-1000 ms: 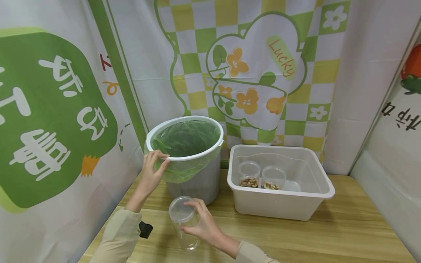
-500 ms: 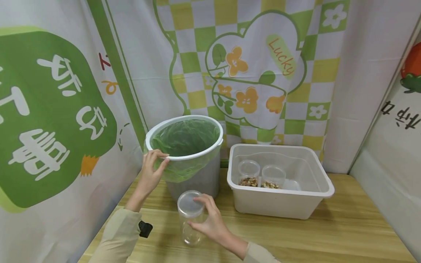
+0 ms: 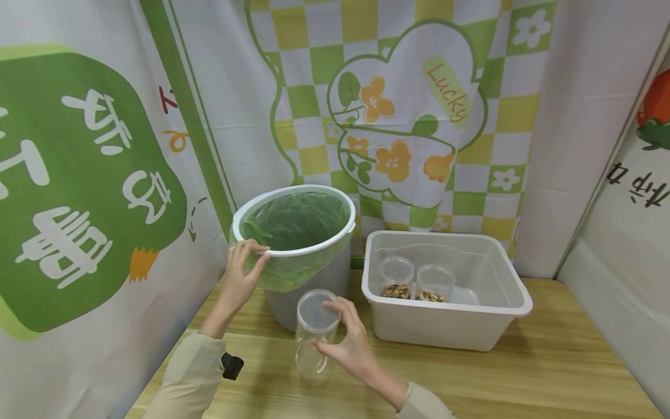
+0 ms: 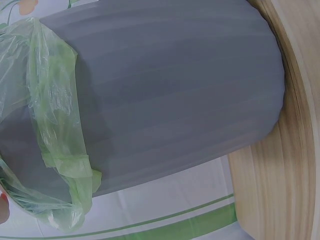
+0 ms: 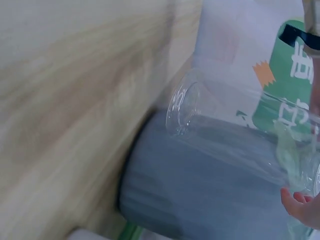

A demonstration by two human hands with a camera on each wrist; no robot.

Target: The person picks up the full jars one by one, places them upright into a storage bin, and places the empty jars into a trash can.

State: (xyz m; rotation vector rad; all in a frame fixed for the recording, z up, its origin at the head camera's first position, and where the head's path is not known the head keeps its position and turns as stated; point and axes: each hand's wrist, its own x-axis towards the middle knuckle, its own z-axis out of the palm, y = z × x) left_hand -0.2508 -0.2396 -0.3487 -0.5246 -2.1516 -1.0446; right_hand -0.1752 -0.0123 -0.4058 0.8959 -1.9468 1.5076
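My left hand grips the front left rim of a grey trash bin, its thumb and fingers on the white ring. A green bag lines the bin and folds over the outside; the left wrist view shows the fold of the bag hanging down the ribbed wall. In my right hand is a clear plastic jar with a translucent lid, upright in front of the bin. Thumb and fingers hold it near the top. Seen from the right wrist, the see-through jar overlaps the bin and its base is off the table.
A white plastic tub stands to the right of the bin. Inside it are two lidded jars with nut-like pieces, one jar left and one jar right. Printed curtains close off the back and sides of the wooden table.
The right hand has carried the clear jar to the right and farther from the body, closer to the bin. The left hand stays in place on the rim.
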